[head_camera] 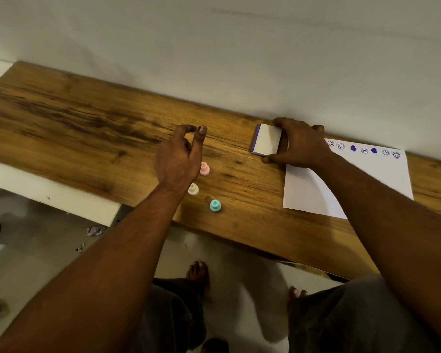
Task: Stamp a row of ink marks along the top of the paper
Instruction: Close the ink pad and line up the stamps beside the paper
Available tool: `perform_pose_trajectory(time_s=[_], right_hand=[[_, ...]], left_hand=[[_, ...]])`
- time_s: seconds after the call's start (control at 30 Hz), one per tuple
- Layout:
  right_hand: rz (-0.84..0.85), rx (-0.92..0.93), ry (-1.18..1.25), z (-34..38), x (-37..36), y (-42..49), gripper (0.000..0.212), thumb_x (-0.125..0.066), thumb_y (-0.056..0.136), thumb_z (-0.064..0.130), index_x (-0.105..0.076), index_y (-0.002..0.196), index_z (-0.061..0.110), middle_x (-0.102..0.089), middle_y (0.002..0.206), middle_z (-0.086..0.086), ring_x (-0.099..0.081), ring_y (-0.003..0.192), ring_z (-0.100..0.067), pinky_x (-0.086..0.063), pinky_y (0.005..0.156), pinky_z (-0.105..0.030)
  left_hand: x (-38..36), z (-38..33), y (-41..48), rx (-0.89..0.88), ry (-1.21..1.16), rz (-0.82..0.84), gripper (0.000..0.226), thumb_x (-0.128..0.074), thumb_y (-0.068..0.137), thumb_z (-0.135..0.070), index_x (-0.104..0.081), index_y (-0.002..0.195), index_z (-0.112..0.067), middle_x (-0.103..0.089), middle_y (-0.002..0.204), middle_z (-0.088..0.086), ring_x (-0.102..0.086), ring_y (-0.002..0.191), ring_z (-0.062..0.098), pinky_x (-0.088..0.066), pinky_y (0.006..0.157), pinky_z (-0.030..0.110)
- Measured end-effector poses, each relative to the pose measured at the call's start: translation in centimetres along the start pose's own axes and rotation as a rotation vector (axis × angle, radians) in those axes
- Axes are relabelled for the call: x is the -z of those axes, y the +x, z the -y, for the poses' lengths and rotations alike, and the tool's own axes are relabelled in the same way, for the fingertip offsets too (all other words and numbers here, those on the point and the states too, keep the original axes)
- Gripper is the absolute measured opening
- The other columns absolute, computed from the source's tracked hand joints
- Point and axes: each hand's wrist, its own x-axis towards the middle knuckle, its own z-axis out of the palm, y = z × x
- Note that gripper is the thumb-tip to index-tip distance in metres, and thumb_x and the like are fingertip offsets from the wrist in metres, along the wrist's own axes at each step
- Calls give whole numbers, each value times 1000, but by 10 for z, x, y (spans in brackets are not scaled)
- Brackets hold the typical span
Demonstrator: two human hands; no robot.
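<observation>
Right fingers [280, 123] clamped on ink pad [266, 143], left fingers [189, 128] apart (empty), cream stamp [194, 189] half hidden.

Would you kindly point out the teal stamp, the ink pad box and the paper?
teal stamp [215, 206], head view, on its top knob.
ink pad box [267, 143], head view, on its white lid.
paper [306, 192], head view, on its blank lower part.

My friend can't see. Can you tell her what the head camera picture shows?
A person's right hand grips a white ink pad beside paper topped with purple stamp marks. The empty left hand hovers above three small stamps.
</observation>
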Motion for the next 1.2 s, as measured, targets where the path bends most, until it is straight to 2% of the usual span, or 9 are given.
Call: perform_pose_trajectory(time_s=[0.1, 0.2, 0.33, 0.47, 0.57, 0.7, 0.77, 0.97, 1.2], right_hand=[[-97, 25, 19, 15, 3, -1, 108, -65, 64, 90, -40, 150, 29, -52, 148, 2, -49, 134, -24, -34, 105, -50], [-212, 163, 142, 54, 9, 1, 81, -62, 74, 83, -57, 136, 32, -63, 132, 9, -57, 122, -15, -42, 105, -46], [62, 400, 224, 116, 1, 2, 49, -76, 84, 51, -65, 127, 32, -69, 120, 12, -62, 105, -6, -55, 92, -36], [124, 405, 82, 151, -22, 2, 42, -76, 87, 44, -64, 127, 35, -69, 122, 14, -62, 111, -7, -45, 106, -42], [134, 379, 59, 159, -32, 5, 32, -74, 90, 39, -68, 121, 36, -71, 115, 13, -64, 105, -8, -47, 105, -43], [32, 272, 48, 158, -35, 7, 32, -72, 89, 46, -72, 118, 31, -72, 108, 9, -64, 98, -11, -56, 89, -38], [-44, 174, 50, 152, -29, 16, 32, -70, 88, 48, -75, 114, 29, -72, 103, 7, -64, 93, -13, -58, 79, -33], [-137, -158, -55, 111, 4, 64, 33, -66, 83, 44, -78, 104, 21, -75, 97, -3, -70, 89, -26, -56, 76, -34], [-144, -179, -62, 92, 1, 67, 35, -68, 85, 43, -76, 110, 19, -74, 101, -3, -69, 92, -26, -54, 75, -33]], left_hand=[[14, 11, 6, 22, 30, 23, 61, -38, 100, -72, -69, 124, -25, -59, 63, -11, -55, 60, 0, -34, 56, 25], [36, 28, 11, -60, 50, 177, 56, -52, 94, -75, -69, 121, -29, -62, 65, -10, -61, 66, 2, -48, 64, 30], [63, 46, 12, -106, 167, 509, 80, -84, 54, -80, -66, 119, -37, -66, 76, -12, -64, 76, 1, -55, 76, 31], [60, 50, 6, -22, 271, 845, 83, -97, 42, -66, -65, 115, -43, -65, 99, -18, -62, 93, 2, -55, 78, 30], [49, 55, 4, -15, 221, 793, 61, -100, 47, -55, -70, 98, -41, -68, 92, -17, -64, 88, 4, -56, 74, 30], [37, 59, 5, 24, 121, 746, 43, -101, 57, -44, -73, 89, -37, -69, 81, -12, -67, 80, 10, -56, 71, 36], [30, 60, 5, 23, 77, 733, 41, -101, 59, -41, -75, 91, -35, -69, 78, -11, -66, 75, 9, -58, 74, 39], [19, 62, 8, 52, 19, 715, 43, -102, 57, -38, -78, 92, -32, -72, 78, -4, -65, 70, 12, -57, 71, 40], [6, 48, 11, 17, 15, 714, 43, -102, 57, -39, -78, 92, -32, -69, 72, -11, -62, 66, 5, -50, 66, 28]])
